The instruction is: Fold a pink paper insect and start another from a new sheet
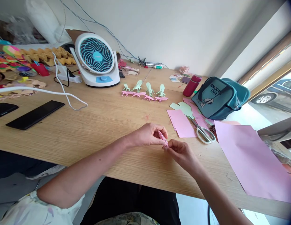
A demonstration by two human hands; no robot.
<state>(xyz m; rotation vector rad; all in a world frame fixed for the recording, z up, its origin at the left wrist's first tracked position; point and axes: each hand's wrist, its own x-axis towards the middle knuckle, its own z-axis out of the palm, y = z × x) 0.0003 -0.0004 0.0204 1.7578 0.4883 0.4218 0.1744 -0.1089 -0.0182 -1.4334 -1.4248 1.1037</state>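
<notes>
Pinching folded pink ppr (162, 136), L fingers (159, 142) + R fingers (173, 152) closed; btl (191, 86), bag (215, 99): contents hidden.

Paper (162, 137): pink, small, folded into a narrow layered strip, fold edges showing along its length. Not flat, tilted, long axis about 11 to 5 o'clock. Sits just off frame centre, toward 5 o'clock. Left hand (152, 135) grips it from the 9 o'clock side, right hand (181, 152) pinches its 5 o'clock end. Ends partly hidden by fingers.
</notes>
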